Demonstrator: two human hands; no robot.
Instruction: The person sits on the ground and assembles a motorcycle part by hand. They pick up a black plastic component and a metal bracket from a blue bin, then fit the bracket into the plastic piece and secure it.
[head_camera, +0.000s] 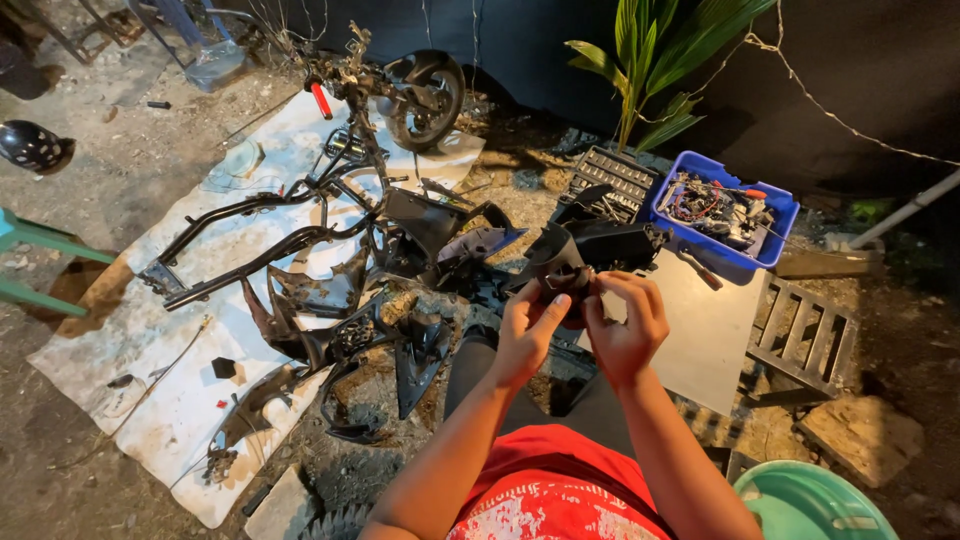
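Both hands are up in front of the chest here, left hand (528, 335) and right hand (622, 325) pinched close together on a dark curved plastic part (557, 262), fingers wrapped around its lower edge and holding it off the ground. Beyond it sits a blue crate (768, 245) full of wires and tools, just beside a black ribbed tray (610, 178). Off to the left, a stripped motorcycle frame (270, 240) lies on a white sheet (150, 400), with a green basin (810, 500) at bottom right.
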